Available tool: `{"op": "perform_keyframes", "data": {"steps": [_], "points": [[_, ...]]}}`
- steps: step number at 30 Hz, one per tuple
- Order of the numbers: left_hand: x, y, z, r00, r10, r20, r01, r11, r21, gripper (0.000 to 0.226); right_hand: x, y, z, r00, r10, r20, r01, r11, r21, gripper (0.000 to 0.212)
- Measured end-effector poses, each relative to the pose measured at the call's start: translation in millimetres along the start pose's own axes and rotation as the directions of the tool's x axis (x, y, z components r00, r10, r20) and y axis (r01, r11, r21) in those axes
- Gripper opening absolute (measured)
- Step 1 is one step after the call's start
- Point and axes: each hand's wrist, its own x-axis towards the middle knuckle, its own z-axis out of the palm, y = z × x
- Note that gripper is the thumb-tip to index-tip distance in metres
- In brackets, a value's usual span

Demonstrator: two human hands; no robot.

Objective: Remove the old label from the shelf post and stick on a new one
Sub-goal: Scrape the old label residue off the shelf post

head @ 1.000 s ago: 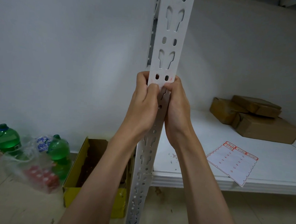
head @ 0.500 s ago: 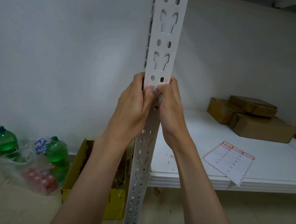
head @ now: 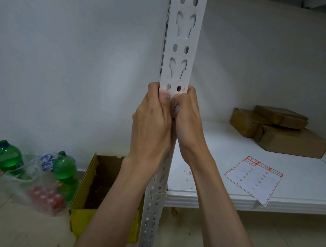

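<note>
Shelf post (head: 178, 54): white, slotted, upright at the shelf's (head: 248, 202) front corner.
Left hand (head: 151, 122): wrapped round post, thumb pressing its face.
Right hand (head: 187, 121): likewise, opposite side.
Label sheet (head: 253, 178): flat on shelf.

- The white shelf post (head: 177, 67) ran from the top centre of the frame to the bottom.
- The left hand (head: 152, 122) and right hand (head: 189, 121) gripped it at mid-frame, thumbs pressed to its front face just below a faint red smear (head: 183, 89).
- At right, the label sheet (head: 253, 179) lay on the shelf (head: 223, 151), overhanging its front edge, with brown boxes (head: 279, 131) behind.
- At lower left stood green bottles (head: 7, 158) and a yellow box (head: 82, 204).
</note>
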Motion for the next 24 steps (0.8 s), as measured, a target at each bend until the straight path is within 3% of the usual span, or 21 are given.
{"op": "perform_keyframes", "data": {"steps": [6, 9, 18, 24], "points": [[8.8, 0.8, -10.3, 0.994, -0.108, -0.020, 0.103, 0.980, -0.168, 0.040, -0.2, -1.2, -2.6, 1.000, 0.005, 0.020, -0.004, 1.000, -0.023, 0.020], [8.4, -5.4, -11.8, 0.981, -0.190, -0.028, 0.179, 0.957, -0.230, 0.037, 1.5, 1.6, 0.4, 0.999, -0.052, -0.008, 0.051, 0.995, -0.085, 0.016], [11.5, -7.0, -14.4, 0.962, -0.269, -0.036, 0.253, 0.936, -0.244, 0.038, 1.9, 11.4, 12.5, 0.904, -0.391, -0.170, 0.300, 0.867, -0.398, 0.012], [12.9, -9.2, -14.3, 0.957, -0.290, -0.023, 0.276, 0.929, -0.248, 0.039, 6.6, 17.1, 9.5, 0.909, -0.402, -0.113, 0.319, 0.843, -0.433, 0.014]]}}
